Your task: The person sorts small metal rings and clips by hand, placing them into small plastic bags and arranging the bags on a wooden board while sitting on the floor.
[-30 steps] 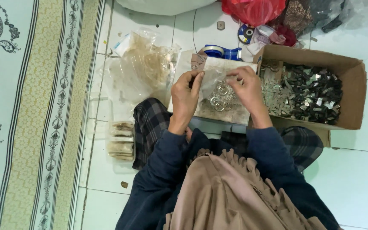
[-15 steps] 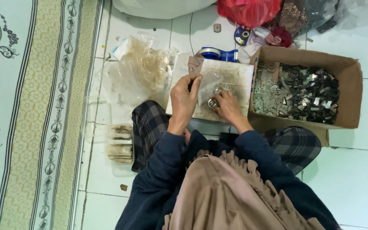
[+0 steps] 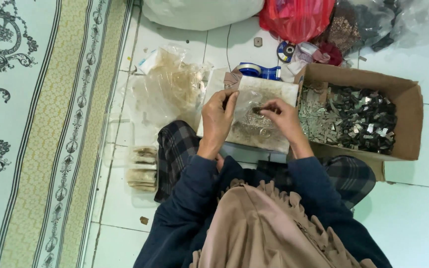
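Clear bag (image 3: 254, 106) blurs pinched piece (image 3: 257, 109).

From where I sit, I see a pale mint rug (image 3: 21, 139) with dark scrollwork and yellow-olive striped borders, lying beside a white tiled floor (image 3: 413, 198) with thin dark grout lines. My sleeves (image 3: 189, 198) are navy, the trousers (image 3: 175, 149) dark plaid in grey and black, and the ruffled cloth (image 3: 264, 228) below is beige. A brown cardboard box (image 3: 408, 124) holds silvery-grey and black bits (image 3: 353, 119), next to a bright red bag (image 3: 296, 17), a blue tape roll (image 3: 259, 72) and clear, yellowish plastic bags (image 3: 170, 92).
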